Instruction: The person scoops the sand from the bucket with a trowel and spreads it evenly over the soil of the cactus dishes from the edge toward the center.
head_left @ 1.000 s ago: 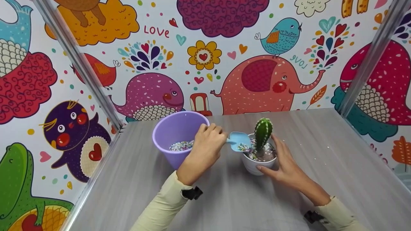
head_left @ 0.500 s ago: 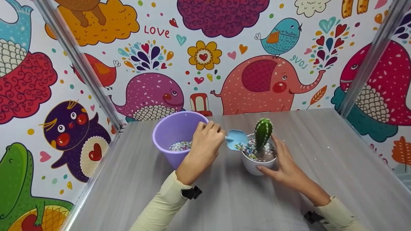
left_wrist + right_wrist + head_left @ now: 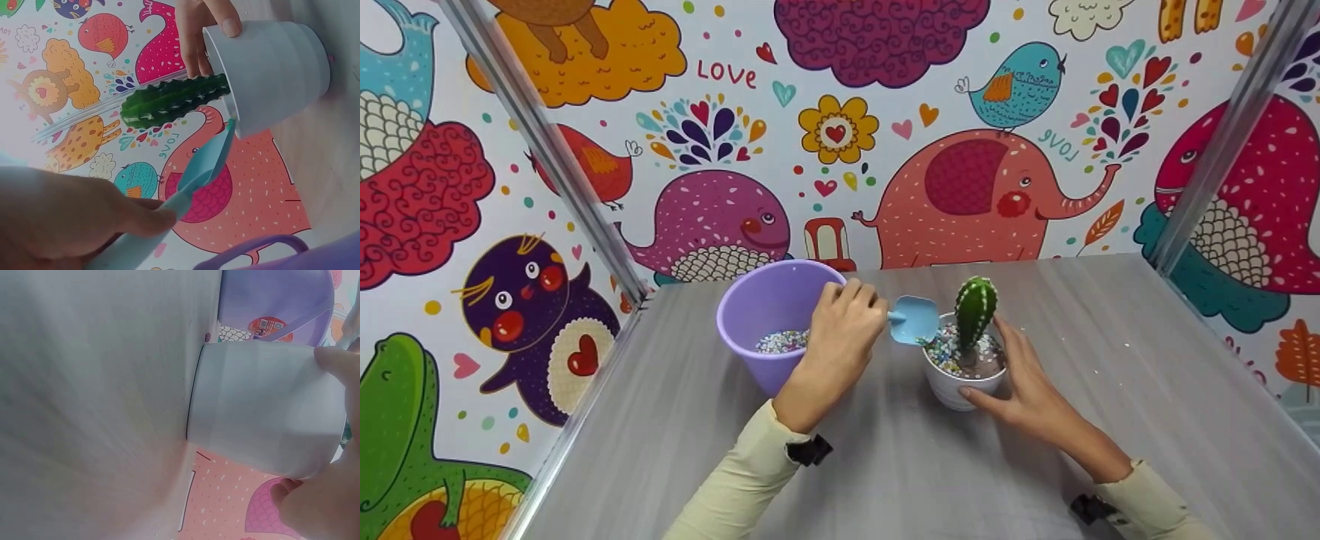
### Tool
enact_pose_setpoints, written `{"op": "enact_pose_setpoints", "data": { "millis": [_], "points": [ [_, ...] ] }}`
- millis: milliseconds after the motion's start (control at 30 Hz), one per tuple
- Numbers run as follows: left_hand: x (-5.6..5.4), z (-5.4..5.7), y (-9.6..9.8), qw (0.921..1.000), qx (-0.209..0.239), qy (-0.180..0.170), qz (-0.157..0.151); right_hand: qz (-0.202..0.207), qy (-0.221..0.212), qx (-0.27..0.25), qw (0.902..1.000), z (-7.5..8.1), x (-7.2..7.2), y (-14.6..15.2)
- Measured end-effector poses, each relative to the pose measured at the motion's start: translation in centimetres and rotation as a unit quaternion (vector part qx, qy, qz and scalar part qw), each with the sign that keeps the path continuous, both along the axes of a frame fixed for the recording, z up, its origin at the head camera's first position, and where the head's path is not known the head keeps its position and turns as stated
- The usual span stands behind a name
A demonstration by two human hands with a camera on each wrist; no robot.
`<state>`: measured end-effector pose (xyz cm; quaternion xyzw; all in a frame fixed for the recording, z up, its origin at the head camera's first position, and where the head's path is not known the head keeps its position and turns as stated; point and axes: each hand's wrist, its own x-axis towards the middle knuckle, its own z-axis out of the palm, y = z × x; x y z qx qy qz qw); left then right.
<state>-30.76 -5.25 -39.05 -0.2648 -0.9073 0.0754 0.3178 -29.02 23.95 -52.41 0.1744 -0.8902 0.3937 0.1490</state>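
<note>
My left hand [image 3: 840, 337] grips the handle of a small light-blue toy shovel [image 3: 915, 321]. The blade is tilted, its edge at the left rim of a white flowerpot [image 3: 956, 390], with only a few bits near that edge. A green cactus [image 3: 976, 304] stands upright in the pot. Colourful pebbles [image 3: 949, 358] cover the surface on its left; a brownish patch shows to its right. My right hand [image 3: 1035, 394] holds the pot's right side, thumb in front and fingers behind. The left wrist view shows the shovel [image 3: 208, 160] tip touching or nearly touching the rim.
A purple bucket [image 3: 739, 319] with more pebbles [image 3: 780, 342] inside stands left of the pot, partly behind my left hand. Several tiny white bits [image 3: 1096, 371] lie on the grey table [image 3: 907, 472] at the right. Patterned walls with metal posts enclose the back and sides.
The shovel has tipped and drawn slightly left and up. Pebbles on its blade have slid off into the pot, which now shows more on its left side. My right hand has stayed still.
</note>
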Motion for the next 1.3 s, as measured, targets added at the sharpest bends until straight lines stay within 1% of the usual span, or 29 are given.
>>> {"op": "enact_pose_setpoints", "data": {
  "millis": [100,300,533,700,800,1133,1300],
  "points": [
    [-0.1,-0.3,0.1,0.9998,0.000,0.018,-0.001,0.000,0.001,0.000,1.0000,0.0,0.0,0.0],
    [-0.4,-0.9,0.2,0.9978,0.003,0.066,-0.007,0.000,0.005,-0.004,1.0000,0.0,0.0,-0.1],
    [-0.5,-1.5,0.3,0.9963,0.010,0.083,-0.019,0.002,0.011,-0.008,0.9999,0.0,0.0,-0.1],
    [-0.4,-1.6,0.2,0.9954,0.019,0.089,-0.029,0.003,0.009,-0.009,0.9999,0.2,0.1,-0.2],
    [-0.3,-1.7,0.0,0.9955,0.032,0.081,-0.036,0.004,0.010,-0.010,0.9999,0.3,0.1,-0.2],
    [-0.4,-2.4,-1.2,0.9968,0.065,0.025,-0.040,0.006,0.006,-0.017,0.9998,0.2,0.0,-0.1],
    [-0.4,-2.6,-2.0,0.9941,0.098,-0.007,-0.046,0.008,-0.002,-0.019,0.9998,0.5,0.1,-0.1]
  ]
}}
